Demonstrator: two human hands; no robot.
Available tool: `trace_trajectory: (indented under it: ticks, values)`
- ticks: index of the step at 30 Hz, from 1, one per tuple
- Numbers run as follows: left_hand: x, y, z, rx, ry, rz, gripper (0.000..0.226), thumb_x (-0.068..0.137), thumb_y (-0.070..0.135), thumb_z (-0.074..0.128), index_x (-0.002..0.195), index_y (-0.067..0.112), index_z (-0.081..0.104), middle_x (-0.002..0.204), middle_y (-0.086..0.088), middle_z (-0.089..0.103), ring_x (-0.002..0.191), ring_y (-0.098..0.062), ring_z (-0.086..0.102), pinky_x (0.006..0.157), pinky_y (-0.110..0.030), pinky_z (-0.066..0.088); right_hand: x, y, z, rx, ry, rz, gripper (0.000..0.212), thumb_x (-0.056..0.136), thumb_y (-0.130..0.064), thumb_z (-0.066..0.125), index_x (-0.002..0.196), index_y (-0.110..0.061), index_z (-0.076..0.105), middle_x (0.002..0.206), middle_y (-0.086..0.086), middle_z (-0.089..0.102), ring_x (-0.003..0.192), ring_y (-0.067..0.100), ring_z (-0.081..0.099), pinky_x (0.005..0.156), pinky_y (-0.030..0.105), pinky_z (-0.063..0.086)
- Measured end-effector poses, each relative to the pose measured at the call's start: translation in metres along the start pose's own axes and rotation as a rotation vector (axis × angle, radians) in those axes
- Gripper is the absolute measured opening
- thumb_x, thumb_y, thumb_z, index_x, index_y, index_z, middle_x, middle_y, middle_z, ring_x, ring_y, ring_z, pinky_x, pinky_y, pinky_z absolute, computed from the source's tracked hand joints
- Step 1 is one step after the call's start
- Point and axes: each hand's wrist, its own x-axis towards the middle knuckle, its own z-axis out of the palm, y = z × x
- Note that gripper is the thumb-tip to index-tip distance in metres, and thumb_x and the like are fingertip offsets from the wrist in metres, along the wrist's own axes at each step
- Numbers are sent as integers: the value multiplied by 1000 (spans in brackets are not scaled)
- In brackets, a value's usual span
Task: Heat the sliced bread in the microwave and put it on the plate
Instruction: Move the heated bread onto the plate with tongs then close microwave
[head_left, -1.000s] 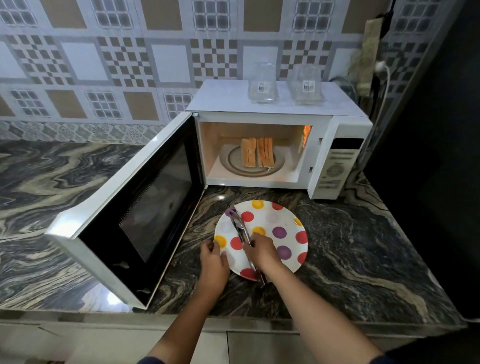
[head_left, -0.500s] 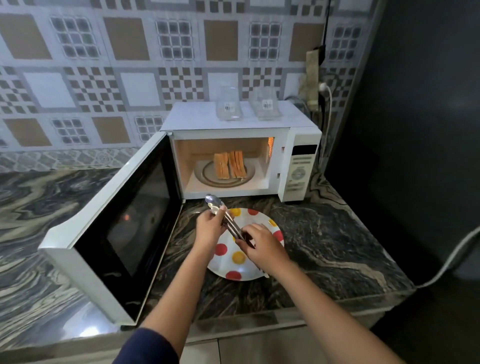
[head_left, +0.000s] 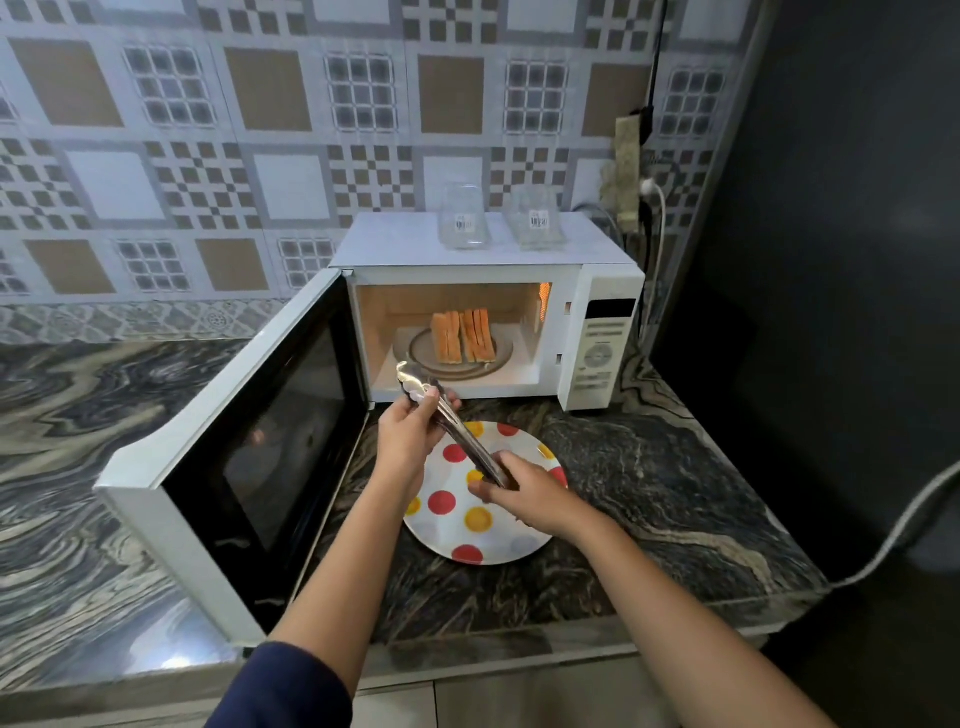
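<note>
Several bread slices (head_left: 462, 335) stand on edge on the turntable inside the white microwave (head_left: 483, 249), whose door (head_left: 260, 447) hangs wide open to the left. A white plate with red and yellow dots (head_left: 488, 540) lies on the counter in front of it. Metal tongs (head_left: 452, 421) are held above the plate, tips pointing at the microwave opening. My left hand (head_left: 410, 441) grips the tongs near their tips. My right hand (head_left: 524, 493) holds their rear end.
Two clear glass containers (head_left: 464, 221) sit on top of the microwave. A plug and cable (head_left: 655, 218) hang at the wall to its right. A dark wall (head_left: 831, 260) bounds the marble counter (head_left: 649, 483) on the right, with another cable (head_left: 904, 525) along it.
Both hands have lifted the tongs off the plate and carried them up toward the microwave opening. The view has pulled back from the counter.
</note>
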Motion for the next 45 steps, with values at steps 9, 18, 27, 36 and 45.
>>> trace_trajectory:
  ticks: [9,18,27,36,45]
  values:
    - [5,-2,-18,82,-65,-49,18,94,16,52,98,0,60,97,-18,68,95,-26,66,84,-33,54,3,4,7,295,-75,34,36,98,-44,38,100,-14,58,48,-7,39,34,3,33,37,19,30]
    - [-2,-67,-77,889,53,183,40,91,31,44,124,13,59,127,-5,60,117,-20,55,103,-31,40,21,38,-3,-66,219,118,33,92,-53,43,78,-23,51,65,-7,51,67,16,52,63,34,40]
    - [-1,-130,-127,1448,10,193,70,86,38,14,134,0,46,142,-17,44,135,-29,39,113,-35,23,80,17,5,-286,358,293,56,88,-54,50,125,-13,41,122,12,57,106,33,58,69,32,40]
    - [11,-128,-125,1584,-37,178,84,75,45,-3,146,10,25,155,-4,20,144,-17,17,117,-30,8,150,-10,20,-278,485,447,58,91,-43,53,134,-7,37,135,13,49,118,34,52,75,34,39]
    - [10,-127,-124,1616,-28,207,78,78,41,-4,148,14,14,157,0,11,146,-12,7,113,-24,-4,192,-22,24,-73,538,455,51,91,-40,55,128,-6,43,131,14,54,116,34,54,83,33,42]
